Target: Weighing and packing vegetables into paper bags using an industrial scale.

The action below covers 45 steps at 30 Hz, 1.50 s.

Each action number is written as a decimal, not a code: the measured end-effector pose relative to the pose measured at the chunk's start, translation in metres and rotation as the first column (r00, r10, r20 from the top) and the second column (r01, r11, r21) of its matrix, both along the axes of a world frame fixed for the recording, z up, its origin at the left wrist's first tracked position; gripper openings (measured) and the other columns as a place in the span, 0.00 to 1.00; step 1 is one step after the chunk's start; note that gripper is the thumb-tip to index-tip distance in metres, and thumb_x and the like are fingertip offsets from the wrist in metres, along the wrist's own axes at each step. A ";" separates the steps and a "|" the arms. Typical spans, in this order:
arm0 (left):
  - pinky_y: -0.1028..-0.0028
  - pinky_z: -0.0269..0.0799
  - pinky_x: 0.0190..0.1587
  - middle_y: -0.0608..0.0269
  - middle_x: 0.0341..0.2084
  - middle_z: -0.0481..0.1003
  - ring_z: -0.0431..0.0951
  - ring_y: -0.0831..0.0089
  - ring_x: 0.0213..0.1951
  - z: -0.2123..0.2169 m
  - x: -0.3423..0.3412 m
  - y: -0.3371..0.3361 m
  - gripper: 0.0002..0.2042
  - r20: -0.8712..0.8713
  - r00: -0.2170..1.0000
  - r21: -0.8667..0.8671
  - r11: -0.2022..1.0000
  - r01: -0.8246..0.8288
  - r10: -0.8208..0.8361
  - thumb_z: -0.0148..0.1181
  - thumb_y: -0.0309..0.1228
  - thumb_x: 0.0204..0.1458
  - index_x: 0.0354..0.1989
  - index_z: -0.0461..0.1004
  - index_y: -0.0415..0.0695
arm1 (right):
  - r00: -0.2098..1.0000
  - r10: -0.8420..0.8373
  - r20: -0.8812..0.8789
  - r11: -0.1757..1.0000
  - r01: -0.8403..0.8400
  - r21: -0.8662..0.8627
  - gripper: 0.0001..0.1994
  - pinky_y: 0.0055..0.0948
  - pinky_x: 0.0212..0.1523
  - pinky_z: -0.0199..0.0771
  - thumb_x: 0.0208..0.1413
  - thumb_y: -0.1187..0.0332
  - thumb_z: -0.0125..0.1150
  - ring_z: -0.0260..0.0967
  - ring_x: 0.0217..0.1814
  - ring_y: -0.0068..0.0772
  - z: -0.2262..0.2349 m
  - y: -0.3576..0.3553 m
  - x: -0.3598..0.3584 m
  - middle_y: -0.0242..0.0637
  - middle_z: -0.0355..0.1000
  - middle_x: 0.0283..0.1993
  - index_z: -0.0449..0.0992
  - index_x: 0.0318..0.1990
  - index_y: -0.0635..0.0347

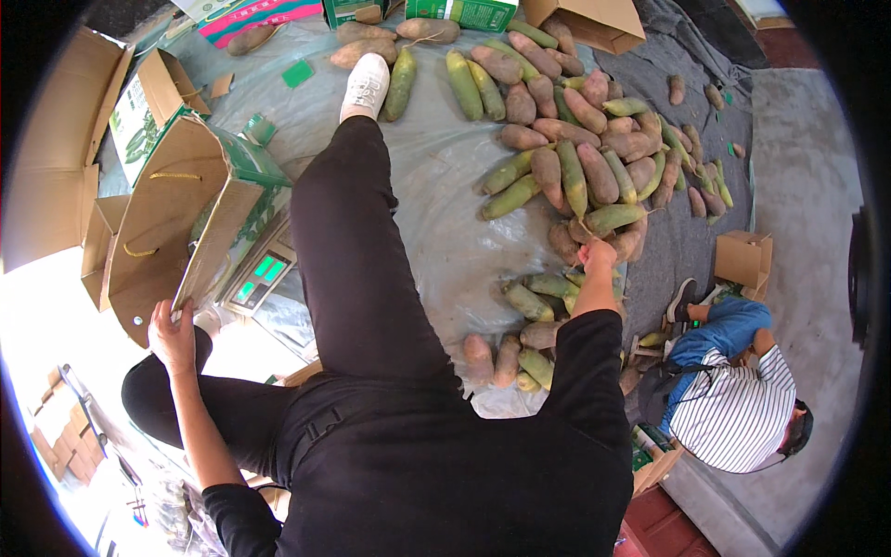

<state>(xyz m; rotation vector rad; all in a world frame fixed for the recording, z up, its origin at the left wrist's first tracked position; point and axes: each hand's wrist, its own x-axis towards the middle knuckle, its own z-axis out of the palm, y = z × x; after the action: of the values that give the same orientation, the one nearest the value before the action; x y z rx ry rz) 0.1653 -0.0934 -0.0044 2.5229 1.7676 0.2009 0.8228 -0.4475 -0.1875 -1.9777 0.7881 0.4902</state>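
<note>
My left hand (174, 336) is closed on the near edge of an open cardboard box (167, 243). This box has green printed sides and yellow rope handles, and it leans by a digital scale (263, 278) with lit green displays. Out to the right, my right hand (597, 252) reaches into a big pile of radishes, its fingers curled at the pile's near side. A green radish (613, 219) lies just beyond these fingers, and reddish-brown radishes (563, 243) sit beside them. What the fingers hold, if anything, is hidden.
A smaller cluster of radishes (526, 304) lies near my right forearm. Plastic sheeting (436, 204) covers the floor, with my white shoe (367, 84) on it. More cartons (594, 20) stand along the far side. At right, a person in a striped shirt (733, 413) sits near a small box (742, 258).
</note>
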 end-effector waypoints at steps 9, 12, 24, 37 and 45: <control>0.63 0.65 0.34 0.57 0.25 0.70 0.72 0.56 0.32 0.003 0.006 -0.002 0.11 -0.027 1.000 0.041 0.999 -0.004 0.006 0.61 0.34 0.42 0.27 0.69 0.40 | 0.799 0.600 -0.049 0.787 -0.600 -0.143 0.08 0.30 0.19 0.67 0.51 0.74 0.47 0.59 0.17 0.28 -0.014 0.025 -0.069 0.33 0.66 0.23 0.75 0.30 0.56; 0.63 0.65 0.35 0.58 0.25 0.71 0.72 0.57 0.33 0.002 0.004 -0.002 0.10 -0.024 0.999 0.027 0.999 -0.025 0.025 0.61 0.34 0.42 0.27 0.69 0.41 | 0.767 0.639 -0.052 0.763 -0.641 -0.076 0.07 0.29 0.17 0.67 0.50 0.74 0.48 0.59 0.16 0.27 -0.016 0.033 -0.088 0.32 0.66 0.22 0.75 0.30 0.56; 0.63 0.65 0.36 0.60 0.25 0.72 0.73 0.60 0.34 0.015 0.011 0.002 0.10 -0.008 1.000 0.000 1.000 -0.015 0.015 0.62 0.37 0.41 0.26 0.72 0.44 | 0.821 0.527 -0.220 0.849 -0.519 0.100 0.04 0.30 0.22 0.69 0.51 0.71 0.52 0.60 0.17 0.24 -0.019 0.007 -0.145 0.27 0.63 0.19 0.72 0.33 0.54; 0.63 0.65 0.35 0.62 0.23 0.71 0.73 0.62 0.33 0.019 0.000 -0.001 0.11 0.022 0.998 -0.025 0.998 -0.050 0.050 0.63 0.39 0.40 0.24 0.72 0.44 | 0.868 0.349 0.353 0.634 -0.496 0.593 0.06 0.27 0.32 0.69 0.57 0.66 0.53 0.60 0.24 0.20 0.152 0.130 -0.108 0.28 0.66 0.28 0.70 0.36 0.58; 0.63 0.65 0.37 0.62 0.24 0.72 0.73 0.63 0.34 0.020 -0.004 -0.001 0.11 0.020 0.998 -0.033 0.998 -0.057 0.058 0.62 0.39 0.41 0.25 0.73 0.45 | 0.535 0.484 0.692 0.140 -0.828 0.543 0.06 0.27 0.35 0.66 0.58 0.68 0.51 0.56 0.26 0.18 0.299 0.242 -0.208 0.26 0.62 0.28 0.69 0.36 0.61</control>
<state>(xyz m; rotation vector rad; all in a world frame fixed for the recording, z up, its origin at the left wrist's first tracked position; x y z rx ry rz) 0.1614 -0.0946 0.0155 2.4408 1.8223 0.1984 0.6145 -0.2054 0.1119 -1.2242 -0.6767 0.8078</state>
